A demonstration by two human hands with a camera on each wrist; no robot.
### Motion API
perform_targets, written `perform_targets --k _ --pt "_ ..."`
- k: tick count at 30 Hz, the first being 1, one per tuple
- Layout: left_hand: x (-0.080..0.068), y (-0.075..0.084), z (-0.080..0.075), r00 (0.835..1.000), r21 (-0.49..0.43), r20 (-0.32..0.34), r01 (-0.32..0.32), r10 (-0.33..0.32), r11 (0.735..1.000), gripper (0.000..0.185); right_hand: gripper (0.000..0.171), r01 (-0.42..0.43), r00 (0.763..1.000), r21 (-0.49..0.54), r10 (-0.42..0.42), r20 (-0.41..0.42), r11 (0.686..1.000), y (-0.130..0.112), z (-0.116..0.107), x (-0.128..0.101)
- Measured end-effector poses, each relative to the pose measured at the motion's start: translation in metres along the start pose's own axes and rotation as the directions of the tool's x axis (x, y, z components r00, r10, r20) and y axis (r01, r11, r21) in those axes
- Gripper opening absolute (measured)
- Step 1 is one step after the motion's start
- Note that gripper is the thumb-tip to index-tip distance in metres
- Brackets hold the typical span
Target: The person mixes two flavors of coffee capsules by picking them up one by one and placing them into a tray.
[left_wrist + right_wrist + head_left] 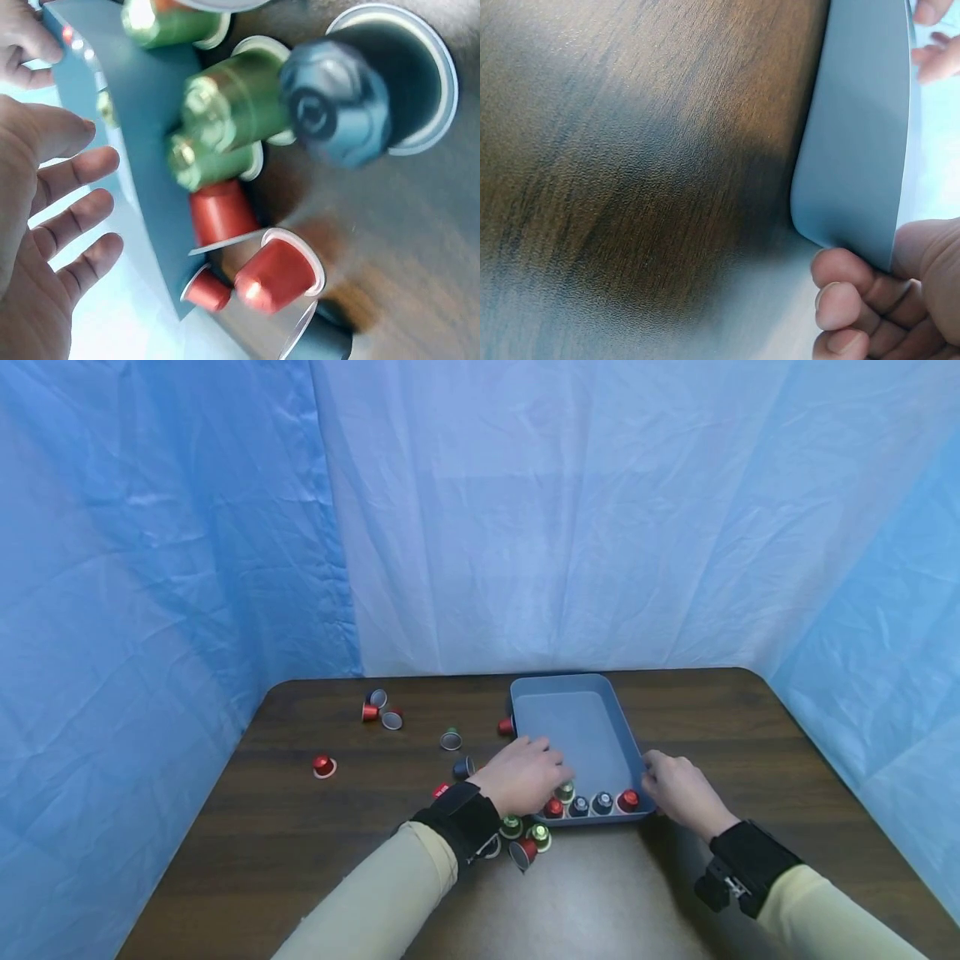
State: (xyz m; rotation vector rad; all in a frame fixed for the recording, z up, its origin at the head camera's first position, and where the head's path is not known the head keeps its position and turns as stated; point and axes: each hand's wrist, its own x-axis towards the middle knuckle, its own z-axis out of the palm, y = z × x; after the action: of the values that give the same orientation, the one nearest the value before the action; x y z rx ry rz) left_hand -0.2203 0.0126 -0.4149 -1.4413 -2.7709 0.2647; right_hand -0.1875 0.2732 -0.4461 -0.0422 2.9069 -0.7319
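Note:
A grey-blue tray [577,718] has a row of coffee capsules along its near edge: a red capsule [553,808], two dark blue ones [602,802] and another red capsule [628,800]. Behind the row's left end sits a green capsule [565,792]. My left hand [525,774] hovers over the tray's left side, its fingertips close to the green capsule. In the left wrist view those fingers [79,214] are parted and loosely bent, with nothing between them. Thumb and curled fingers of my right hand [681,789] pinch the tray's right wall near its front corner.
Green capsules [539,837] and a tipped red capsule [522,852] lie by the tray's front left corner. More capsules are scattered left on the dark wooden table [247,860], including a lone upright red capsule [323,766]. Blue sheeting [555,527] hangs behind the table.

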Motion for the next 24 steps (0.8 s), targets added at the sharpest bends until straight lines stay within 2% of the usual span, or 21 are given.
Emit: perform_targets --k 3,8,13,19,24 --pt "-0.006 -0.004 -0.007 1.0 0.001 -0.012 0.003 -0.003 1.0 0.031 0.036 -0.003 1.0 -0.005 0.003 0.0 1.0 0.0 -0.001 0.0" --pt "-0.018 -0.011 -0.016 1.0 -0.021 -0.005 0.03 -0.03 0.999 0.041 0.036 0.001 1.0 -0.006 -0.001 0.0 1.0 -0.001 -0.001 -0.001" --pt "-0.036 -0.022 -0.021 0.999 -0.057 -0.027 0.038 -0.039 0.998 0.043 0.036 0.007 1.0 -0.006 -0.007 0.004 1.0 -0.001 -0.001 -0.001" --pt "-0.063 -0.036 -0.022 0.997 -0.129 -0.044 0.059 -0.066 0.99 0.043 0.036 0.005 1.0 -0.001 -0.005 0.011 1.0 -0.001 -0.002 -0.001" --pt "-0.085 -0.046 -0.017 0.992 -0.168 -0.024 0.12 -0.126 0.978 0.04 0.036 -0.002 1.0 0.001 0.002 0.015 1.0 -0.003 -0.003 -0.001"
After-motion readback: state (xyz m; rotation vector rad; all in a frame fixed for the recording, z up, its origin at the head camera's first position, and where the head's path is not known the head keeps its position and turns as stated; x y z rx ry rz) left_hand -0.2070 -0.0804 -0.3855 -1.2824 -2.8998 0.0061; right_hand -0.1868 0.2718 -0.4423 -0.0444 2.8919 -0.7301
